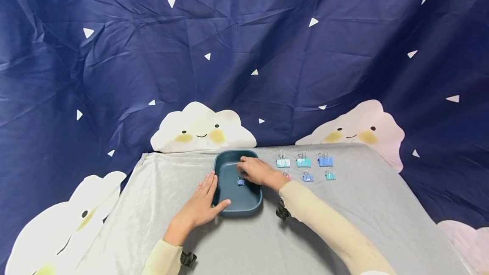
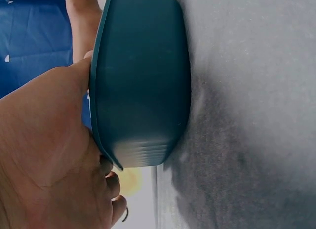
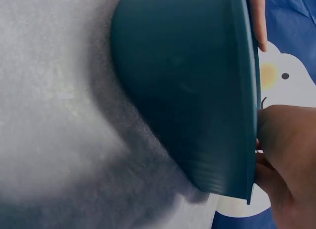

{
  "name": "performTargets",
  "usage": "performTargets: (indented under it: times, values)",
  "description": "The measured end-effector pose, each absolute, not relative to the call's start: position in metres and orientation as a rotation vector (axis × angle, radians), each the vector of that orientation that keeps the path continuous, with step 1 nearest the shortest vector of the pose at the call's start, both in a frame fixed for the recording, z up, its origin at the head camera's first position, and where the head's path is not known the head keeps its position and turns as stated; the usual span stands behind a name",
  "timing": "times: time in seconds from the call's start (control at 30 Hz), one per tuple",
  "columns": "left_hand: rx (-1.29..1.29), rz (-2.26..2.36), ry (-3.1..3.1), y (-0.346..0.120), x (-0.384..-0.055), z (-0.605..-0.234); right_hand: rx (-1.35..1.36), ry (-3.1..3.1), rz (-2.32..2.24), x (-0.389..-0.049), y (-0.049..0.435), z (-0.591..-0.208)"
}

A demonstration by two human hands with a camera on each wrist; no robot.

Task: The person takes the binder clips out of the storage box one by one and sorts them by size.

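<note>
A dark teal tray with rounded corners stands on the grey cloth. Inside it lies a small blue binder clip with silver handles. My left hand rests along the tray's left side, fingers straight and thumb over the near left rim; the left wrist view shows this hand against the rim. Over the right rim reaches my right hand, its fingers bent down into the tray just above the blue clip. The tray wall covers the fingertips of the right hand in the right wrist view, so any grip there is hidden.
Right of the tray sit larger binder clips: pale teal, teal and blue. Nearer are smaller ones: pink, partly behind my right wrist, blue and green. A navy curtain hangs behind.
</note>
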State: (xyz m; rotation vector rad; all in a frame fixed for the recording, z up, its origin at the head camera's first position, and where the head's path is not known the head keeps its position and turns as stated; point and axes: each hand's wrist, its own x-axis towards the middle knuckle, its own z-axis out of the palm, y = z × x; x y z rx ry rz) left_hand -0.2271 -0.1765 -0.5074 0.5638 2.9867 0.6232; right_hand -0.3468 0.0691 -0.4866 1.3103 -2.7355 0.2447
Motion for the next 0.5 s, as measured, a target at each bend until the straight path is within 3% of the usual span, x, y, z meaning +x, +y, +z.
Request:
performTargets:
  times: [0.5]
  values:
    - [0.555, 0.6, 2.997, -0.1759, -0.2263, -0.5074, 1.203, -2.65, 0.22, -0.347, 0.0768, -0.4798]
